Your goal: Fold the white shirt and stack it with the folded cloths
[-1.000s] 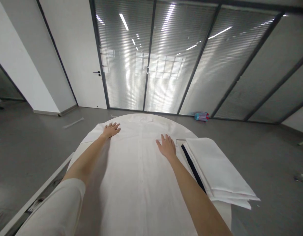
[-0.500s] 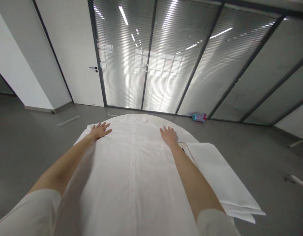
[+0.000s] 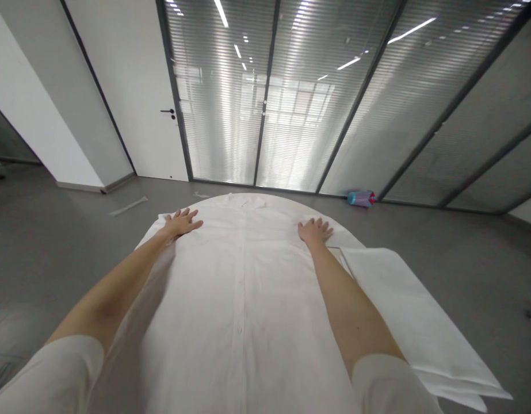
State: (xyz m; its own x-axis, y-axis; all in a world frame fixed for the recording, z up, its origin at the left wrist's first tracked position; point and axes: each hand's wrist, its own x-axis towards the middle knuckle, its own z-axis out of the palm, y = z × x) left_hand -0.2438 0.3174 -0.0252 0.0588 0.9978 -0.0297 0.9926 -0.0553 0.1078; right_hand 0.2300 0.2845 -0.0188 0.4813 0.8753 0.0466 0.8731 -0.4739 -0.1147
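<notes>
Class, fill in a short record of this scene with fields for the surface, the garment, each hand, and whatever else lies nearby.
Surface: round white table, mostly covered
Garment: white buttoned shirt spread flat, buttons up, collar at the far edge
Left hand: open, palm down on the shirt's far left shoulder area
Right hand: open, palm down on the shirt's far right shoulder area
Beside the shirt: stack of folded white cloth at the right, overhanging the table edge
Floor: blue and pink bottle lying by the glass partition
</notes>
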